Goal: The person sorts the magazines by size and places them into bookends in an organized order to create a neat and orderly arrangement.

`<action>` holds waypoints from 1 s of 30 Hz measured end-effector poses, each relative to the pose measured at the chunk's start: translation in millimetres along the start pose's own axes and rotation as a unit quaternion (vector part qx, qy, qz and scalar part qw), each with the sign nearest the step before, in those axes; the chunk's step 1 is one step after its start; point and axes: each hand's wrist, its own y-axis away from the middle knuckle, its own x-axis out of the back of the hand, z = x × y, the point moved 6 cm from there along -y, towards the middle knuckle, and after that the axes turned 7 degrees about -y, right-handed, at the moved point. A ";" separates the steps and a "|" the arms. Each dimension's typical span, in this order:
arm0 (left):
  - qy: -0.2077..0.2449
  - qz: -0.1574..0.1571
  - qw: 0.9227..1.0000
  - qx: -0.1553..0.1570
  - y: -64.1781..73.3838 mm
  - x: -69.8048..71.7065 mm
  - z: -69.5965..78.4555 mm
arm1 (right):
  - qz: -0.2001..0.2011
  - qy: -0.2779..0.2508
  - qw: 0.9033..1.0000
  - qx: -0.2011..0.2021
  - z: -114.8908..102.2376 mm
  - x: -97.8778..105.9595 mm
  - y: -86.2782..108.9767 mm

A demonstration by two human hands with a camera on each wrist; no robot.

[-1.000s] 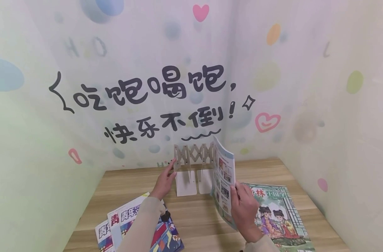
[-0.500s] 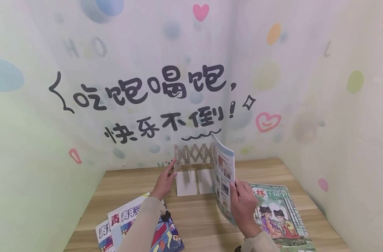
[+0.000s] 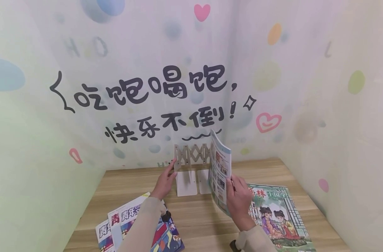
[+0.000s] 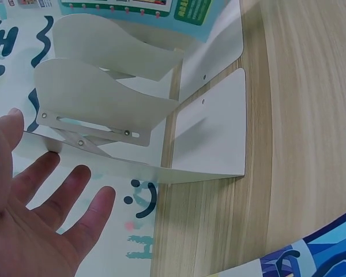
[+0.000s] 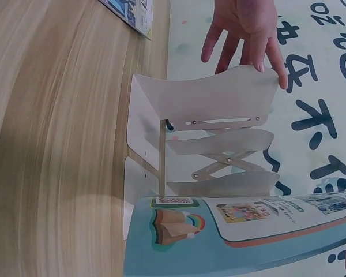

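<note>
An expandable white bookend point(image 3: 186, 182) with upright panels and a crisscross linkage stands at the back of the table. My left hand point(image 3: 163, 182) holds its left end panel near the back top edge. In the left wrist view, the hand point(image 4: 57, 213) has some fingers spread along the outer face and one tip over the edge. My right hand point(image 3: 240, 199) grips a thin magazine point(image 3: 221, 171) by its near edge. The magazine stands upright, spine hidden, beside the bookend's right part, and overlaps it in the head view. Its light blue lower border point(image 5: 219, 254) shows in the right wrist view.
Several overlapping magazines point(image 3: 128, 217) lie at the front left under my left forearm. A green illustrated magazine point(image 3: 282, 220) lies flat at the right. A wall with black lettering point(image 3: 166, 87) rises behind the wooden table point(image 3: 197, 224).
My right hand has moved the magazine slightly left and farther back, toward the bookend. The left hand stays at the left end panel.
</note>
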 end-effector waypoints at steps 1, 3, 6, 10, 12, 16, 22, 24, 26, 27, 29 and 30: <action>0.000 0.001 1.000 0.000 0.0 0.1 0.0 | -0.002 0.000 1.000 -0.004 1.2 -1.3 0.6; 0.000 0.001 1.000 0.000 0.0 0.1 0.1 | -0.006 0.001 1.000 -0.013 3.8 -3.6 2.2; 0.001 0.002 1.000 0.000 0.0 0.2 0.3 | -0.010 0.003 1.000 -0.026 7.8 -6.5 5.2; -0.002 0.003 1.000 -0.001 0.0 0.3 0.3 | -0.013 0.003 0.999 -0.038 12.1 -10.8 8.2; -0.004 0.004 1.000 -0.003 -0.1 0.4 0.2 | -0.016 0.004 0.999 -0.042 13.9 -13.1 9.0; -0.006 0.005 1.000 -0.005 0.0 0.9 -0.1 | -0.025 0.015 0.999 -0.037 17.0 -17.8 10.6; -0.009 0.004 1.000 -0.007 0.1 1.2 -0.1 | -0.041 0.032 0.999 -0.017 20.4 -23.4 13.6; -0.009 0.004 1.000 -0.007 0.2 1.4 -0.1 | -0.049 0.036 0.998 -0.016 21.3 -25.0 14.5; -0.009 0.005 1.000 -0.007 0.3 1.4 0.1 | -0.058 0.040 0.997 -0.015 22.0 -26.4 14.9; -0.009 0.005 1.000 -0.008 0.2 1.4 0.2 | -0.061 0.041 0.997 -0.013 22.1 -27.0 15.3; -0.009 0.004 1.000 -0.007 0.2 1.4 0.5 | -0.070 0.047 0.996 -0.014 22.4 -28.7 15.5; -0.008 0.004 1.000 -0.006 0.1 1.3 0.6 | -0.075 0.050 0.996 -0.015 22.5 -29.5 15.3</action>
